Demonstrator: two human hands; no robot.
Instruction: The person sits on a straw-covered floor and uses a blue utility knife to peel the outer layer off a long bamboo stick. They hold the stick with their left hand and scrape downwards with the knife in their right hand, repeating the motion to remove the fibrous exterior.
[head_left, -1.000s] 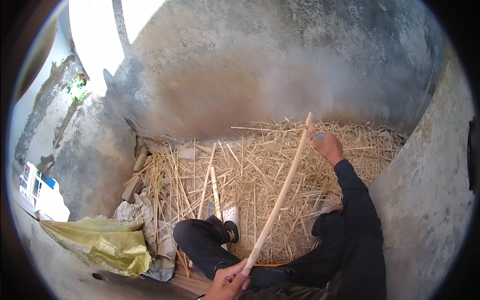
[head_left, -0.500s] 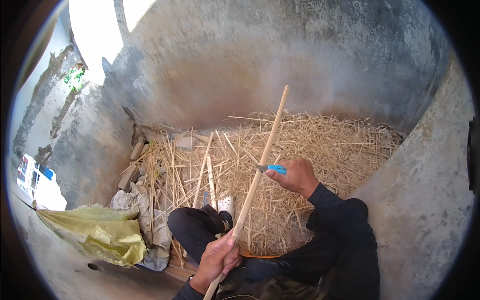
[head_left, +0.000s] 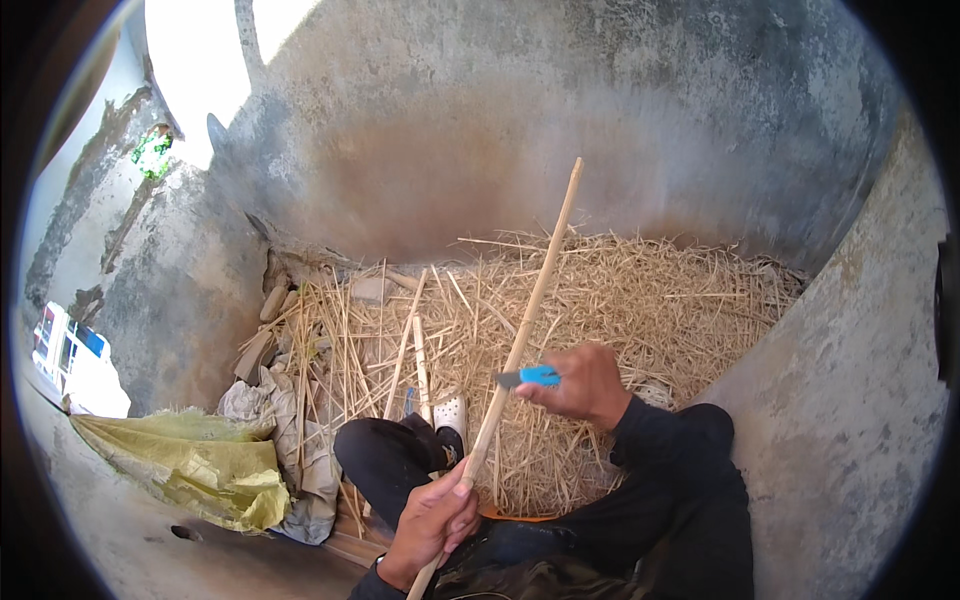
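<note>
While slanting up from the lower middle of the view toward the grey wall [head_left: 620,130], long pale stick [head_left: 525,330] held at its near end, far tip raised above the straw heap [head_left: 640,300]. Gripped low down by the left hand [head_left: 432,520], fingers wrapped tight around the shaft. Crossed about midway by a small knife with a blue handle [head_left: 530,377], blade laid against the wood on its left side. Pinched by the right hand [head_left: 580,385], fingers curled shut over the blue handle, dark sleeve [head_left: 670,450] running back to the lower right. Beneath the stick, a bent leg in dark trousers [head_left: 385,460] and a white shoe [head_left: 450,412] resting on the straw. Further thin canes [head_left: 405,345] lying loose among the straw, just left of the stick. To the left, crumpled grey cloth [head_left: 290,440], then a yellow-green woven sack [head_left: 200,465] on the concrete floor. Curved concrete walls all around; bright opening at upper left.
</note>
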